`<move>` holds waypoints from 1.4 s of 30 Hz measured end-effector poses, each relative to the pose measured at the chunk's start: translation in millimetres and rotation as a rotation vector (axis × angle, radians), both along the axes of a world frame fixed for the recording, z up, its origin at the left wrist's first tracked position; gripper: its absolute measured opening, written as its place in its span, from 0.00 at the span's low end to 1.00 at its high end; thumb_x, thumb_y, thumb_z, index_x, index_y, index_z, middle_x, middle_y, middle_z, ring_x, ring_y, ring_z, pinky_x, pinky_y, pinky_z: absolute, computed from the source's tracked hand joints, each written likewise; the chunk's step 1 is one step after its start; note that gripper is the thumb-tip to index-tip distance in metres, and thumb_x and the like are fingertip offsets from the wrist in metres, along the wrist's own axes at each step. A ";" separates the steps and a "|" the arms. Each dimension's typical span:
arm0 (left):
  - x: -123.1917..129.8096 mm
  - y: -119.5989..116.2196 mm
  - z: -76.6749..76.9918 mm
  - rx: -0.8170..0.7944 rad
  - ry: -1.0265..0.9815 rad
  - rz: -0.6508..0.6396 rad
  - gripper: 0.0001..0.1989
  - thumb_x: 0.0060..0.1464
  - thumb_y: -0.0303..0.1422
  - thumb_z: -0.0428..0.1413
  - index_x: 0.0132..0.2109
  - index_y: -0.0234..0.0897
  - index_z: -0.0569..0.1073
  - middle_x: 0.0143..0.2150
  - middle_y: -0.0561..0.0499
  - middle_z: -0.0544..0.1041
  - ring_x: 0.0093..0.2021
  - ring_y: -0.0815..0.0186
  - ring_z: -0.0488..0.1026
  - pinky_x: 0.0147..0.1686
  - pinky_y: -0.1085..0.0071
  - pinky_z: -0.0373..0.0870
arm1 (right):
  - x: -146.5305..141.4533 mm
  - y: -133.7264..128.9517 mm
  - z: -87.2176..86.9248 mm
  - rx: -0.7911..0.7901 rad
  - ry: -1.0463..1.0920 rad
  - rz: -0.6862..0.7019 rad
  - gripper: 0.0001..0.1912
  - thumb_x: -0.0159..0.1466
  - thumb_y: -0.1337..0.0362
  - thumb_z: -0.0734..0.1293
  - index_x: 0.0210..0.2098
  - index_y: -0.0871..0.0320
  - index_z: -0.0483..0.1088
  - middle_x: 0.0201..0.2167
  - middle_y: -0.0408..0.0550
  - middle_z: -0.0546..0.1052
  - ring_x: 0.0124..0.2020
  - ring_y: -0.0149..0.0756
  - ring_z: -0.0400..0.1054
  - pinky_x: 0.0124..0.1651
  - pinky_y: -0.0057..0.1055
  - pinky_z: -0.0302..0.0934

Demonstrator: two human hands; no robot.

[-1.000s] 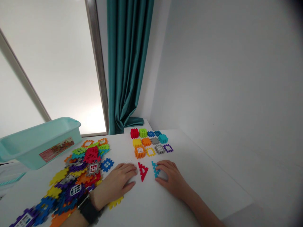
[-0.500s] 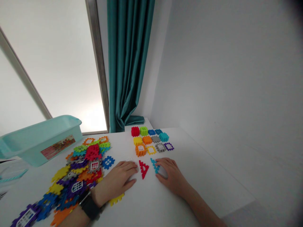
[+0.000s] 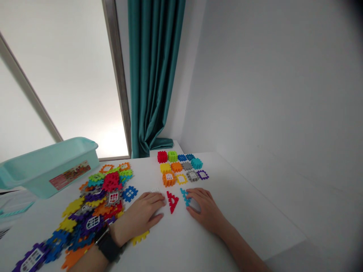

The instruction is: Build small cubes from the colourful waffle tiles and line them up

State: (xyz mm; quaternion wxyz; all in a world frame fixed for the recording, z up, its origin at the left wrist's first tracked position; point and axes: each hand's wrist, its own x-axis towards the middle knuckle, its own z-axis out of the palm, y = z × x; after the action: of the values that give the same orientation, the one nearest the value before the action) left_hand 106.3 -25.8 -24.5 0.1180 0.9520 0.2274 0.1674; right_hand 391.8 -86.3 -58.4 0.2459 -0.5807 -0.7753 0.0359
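My left hand (image 3: 144,212), with a black watch on its wrist, rests on the table with its fingers stretched out and its thumb apart. A whitish piece (image 3: 155,190) shows just beyond its fingertips, too faint to make out. My right hand (image 3: 207,210) has its thumb and forefinger on a light-blue toothed triangular building tile (image 3: 185,197), whose right side is partly hidden by the fingers. Between both hands a red triangular building tile (image 3: 172,201) lies flat. A yellow toothed tile (image 3: 140,238) sticks out from under my left forearm.
A jumbled pile of coloured interlocking tiles (image 3: 93,206) spreads on the left, with a blue window tile (image 3: 130,193) beside it. Sorted tile stacks (image 3: 176,167) stand in rows beyond my hands. A mint plastic tub (image 3: 69,158) sits back left, near a teal curtain (image 3: 154,75).
Both hands and the tiles stay practically in place. Only a very slight shift of the camera view shows.
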 end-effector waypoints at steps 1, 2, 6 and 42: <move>0.1 0.0 -0.1 0.004 -0.003 0.000 0.15 0.62 0.29 0.56 0.55 0.42 0.72 0.58 0.47 0.77 0.60 0.57 0.72 0.60 0.59 0.67 | -0.1 0.1 -0.1 0.004 0.001 0.000 0.12 0.62 0.66 0.67 0.46 0.52 0.73 0.55 0.50 0.78 0.57 0.45 0.69 0.62 0.47 0.58; 0.1 0.1 -0.2 0.009 -0.006 -0.001 0.14 0.62 0.30 0.56 0.55 0.42 0.72 0.58 0.47 0.77 0.59 0.57 0.72 0.60 0.59 0.67 | -0.1 0.3 -0.2 0.009 0.000 0.001 0.12 0.62 0.66 0.67 0.46 0.52 0.73 0.55 0.51 0.78 0.57 0.45 0.69 0.62 0.47 0.58; 0.2 0.7 -1.3 0.018 -0.008 -0.003 0.15 0.62 0.30 0.56 0.55 0.42 0.73 0.58 0.47 0.77 0.60 0.57 0.72 0.60 0.59 0.66 | 0.0 0.7 0.0 0.009 -0.004 0.005 0.12 0.62 0.65 0.67 0.46 0.51 0.73 0.55 0.51 0.78 0.57 0.45 0.70 0.62 0.47 0.58; -100.7 17.6 24.2 0.078 0.061 0.296 0.11 0.64 0.33 0.55 0.52 0.42 0.75 0.56 0.47 0.76 0.57 0.54 0.71 0.60 0.53 0.64 | -111.7 33.4 33.6 0.006 0.022 0.314 0.10 0.64 0.71 0.66 0.44 0.54 0.73 0.45 0.49 0.78 0.49 0.45 0.69 0.57 0.46 0.61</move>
State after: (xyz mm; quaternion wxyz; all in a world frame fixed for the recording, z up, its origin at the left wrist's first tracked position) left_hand 5.7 -8.2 -0.3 0.0481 0.9165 0.3621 0.1627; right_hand 280.1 -52.9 -24.8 0.2473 -0.4511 -0.8540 0.0782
